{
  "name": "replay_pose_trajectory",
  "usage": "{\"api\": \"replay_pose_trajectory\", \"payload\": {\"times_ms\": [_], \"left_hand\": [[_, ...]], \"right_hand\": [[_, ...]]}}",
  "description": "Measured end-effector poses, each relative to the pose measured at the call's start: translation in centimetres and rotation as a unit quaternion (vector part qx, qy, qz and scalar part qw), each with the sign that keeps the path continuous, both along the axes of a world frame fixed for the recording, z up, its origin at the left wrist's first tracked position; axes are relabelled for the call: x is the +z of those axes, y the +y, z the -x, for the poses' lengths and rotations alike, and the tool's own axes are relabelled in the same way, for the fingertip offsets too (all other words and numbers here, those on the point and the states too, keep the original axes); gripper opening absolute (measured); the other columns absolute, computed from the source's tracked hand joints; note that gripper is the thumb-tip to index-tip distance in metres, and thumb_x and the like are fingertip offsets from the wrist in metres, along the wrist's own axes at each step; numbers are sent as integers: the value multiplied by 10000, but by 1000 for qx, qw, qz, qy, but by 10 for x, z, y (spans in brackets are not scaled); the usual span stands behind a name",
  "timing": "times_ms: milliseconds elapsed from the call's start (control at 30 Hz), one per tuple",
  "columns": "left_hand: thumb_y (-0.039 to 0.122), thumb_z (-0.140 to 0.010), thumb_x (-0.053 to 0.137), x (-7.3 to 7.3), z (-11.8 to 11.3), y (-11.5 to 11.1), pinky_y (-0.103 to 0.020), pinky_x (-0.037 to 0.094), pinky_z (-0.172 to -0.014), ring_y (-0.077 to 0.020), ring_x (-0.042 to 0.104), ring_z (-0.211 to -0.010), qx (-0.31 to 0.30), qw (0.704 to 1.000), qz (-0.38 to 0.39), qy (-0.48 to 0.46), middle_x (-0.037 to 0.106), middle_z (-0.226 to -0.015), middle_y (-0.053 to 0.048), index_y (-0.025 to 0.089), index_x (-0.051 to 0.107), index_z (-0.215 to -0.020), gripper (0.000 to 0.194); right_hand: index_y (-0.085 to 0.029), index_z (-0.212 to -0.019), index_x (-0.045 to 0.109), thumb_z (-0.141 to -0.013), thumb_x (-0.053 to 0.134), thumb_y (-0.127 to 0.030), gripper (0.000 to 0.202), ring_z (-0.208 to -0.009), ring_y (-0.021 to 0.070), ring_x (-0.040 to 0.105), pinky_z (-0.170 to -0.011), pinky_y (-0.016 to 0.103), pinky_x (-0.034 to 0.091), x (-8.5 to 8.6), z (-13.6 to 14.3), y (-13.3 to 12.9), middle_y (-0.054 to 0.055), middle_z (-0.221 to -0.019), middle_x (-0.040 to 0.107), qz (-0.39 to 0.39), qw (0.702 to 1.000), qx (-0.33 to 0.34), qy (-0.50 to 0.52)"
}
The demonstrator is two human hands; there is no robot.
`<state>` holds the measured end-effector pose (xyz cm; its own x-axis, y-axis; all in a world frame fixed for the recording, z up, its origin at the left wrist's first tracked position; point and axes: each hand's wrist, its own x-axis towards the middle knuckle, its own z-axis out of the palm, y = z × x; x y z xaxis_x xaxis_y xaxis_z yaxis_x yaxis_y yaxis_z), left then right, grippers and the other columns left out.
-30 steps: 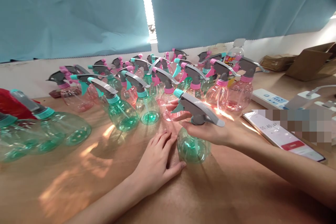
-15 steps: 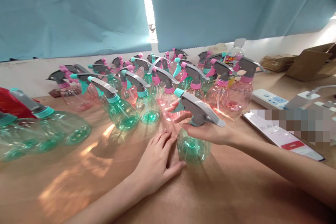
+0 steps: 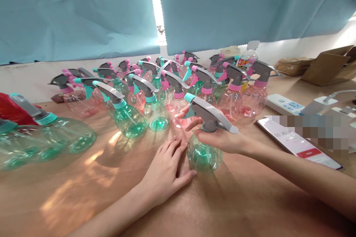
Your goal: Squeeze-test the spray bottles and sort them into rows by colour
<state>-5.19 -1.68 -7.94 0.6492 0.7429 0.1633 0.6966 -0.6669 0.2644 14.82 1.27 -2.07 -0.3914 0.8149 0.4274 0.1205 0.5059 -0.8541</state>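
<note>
A green spray bottle (image 3: pixel 205 155) with a grey and turquoise spray head stands upright on the brown table (image 3: pixel 111 192). My right hand (image 3: pixel 219 139) is around its neck, just under the spray head, with some fingers stretched out behind it. Palm down on the table, my left hand (image 3: pixel 167 170) lies just left of this bottle, fingers spread and nothing held, its thumb at the bottle's base. Beyond my hands stand several more spray bottles, among them a green one (image 3: pixel 158 116) and a pink one (image 3: pixel 180 105).
More green spray bottles (image 3: pixel 80 135) are at the left beside a red bag (image 3: pixel 11 109). On the right are a phone (image 3: pixel 289 139), a white power strip (image 3: pixel 285 104) with plugs, and a cardboard box (image 3: pixel 325 68). A blue curtain (image 3: pixel 83 14) hangs behind.
</note>
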Motion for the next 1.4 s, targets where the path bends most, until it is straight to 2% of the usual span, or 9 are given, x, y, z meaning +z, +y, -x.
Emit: {"api": "replay_pose_trajectory", "payload": {"times_ms": [100,300,500,633,733,867,1033,1167,1400], "left_hand": [[505,-871,598,-1,0,0,-557,352,-1047,-372,390,-1311,0,1000,-2,3,501,-1368,-159,168,493,-1289,547],[497,-876,596,1,-1,0,-553,345,-1058,-374,385,-1311,1,1000,-1,14,499,-1365,-173,134,517,-1263,537],[515,-875,586,1,0,1,-575,354,-1042,-384,400,-1299,2,1000,-1,11,511,-1356,-171,148,516,-1266,541],[517,-876,581,1,-1,1,-579,352,-1041,-385,404,-1297,3,1000,1,16,511,-1355,-176,149,521,-1258,534],[510,-872,588,1,-1,0,-584,352,-1042,-388,398,-1303,4,1000,0,15,509,-1360,-173,155,514,-1270,539],[493,-874,592,1,-1,0,-585,346,-1046,-387,386,-1315,4,1000,4,20,502,-1368,-166,170,509,-1274,521],[489,-874,599,2,-1,0,-576,340,-1055,-386,376,-1321,5,1000,6,25,496,-1370,-169,159,518,-1253,509],[480,-874,601,2,-1,0,-584,346,-1045,-387,381,-1316,4,1000,4,28,498,-1366,-160,174,511,-1265,505],[487,-872,596,1,0,1,-571,354,-1051,-377,390,-1312,-1,1000,-6,6,506,-1362,-151,174,525,-1253,498]], "right_hand": [[-242,-1029,544,-701,512,-47,383,-810,123,635,-634,242,512,2,1,-1,9,-1091,649,-12,1000,-2,14],[-227,-854,513,-649,504,-10,299,-544,65,515,-488,220,452,11,3,-4,-37,-840,622,-11,1000,-22,8],[-224,-758,470,-659,540,-38,222,-544,65,475,-444,209,390,17,1,-6,-48,-743,534,-4,1000,-11,0],[-240,-798,502,-703,544,-75,195,-498,66,424,-420,215,342,9,-4,-3,-65,-671,499,-27,999,-7,-37],[-266,-870,540,-715,532,-95,231,-495,96,437,-443,245,369,5,-6,-1,-67,-612,484,-30,997,-33,-65],[-283,-974,559,-745,520,-116,286,-546,124,500,-499,272,416,11,-5,-4,-47,-664,544,-35,993,-57,-92],[-267,-907,535,-762,485,-110,220,-561,129,520,-530,286,444,20,0,-9,-36,-693,550,-15,996,-45,-78],[-274,-951,560,-783,506,-127,230,-609,138,542,-556,292,463,19,-1,-10,-24,-737,579,-34,994,-58,-90],[-288,-1063,591,-811,546,-177,280,-474,80,421,-446,243,369,20,-9,-15,-64,-629,521,-46,987,-88,-125]]}}
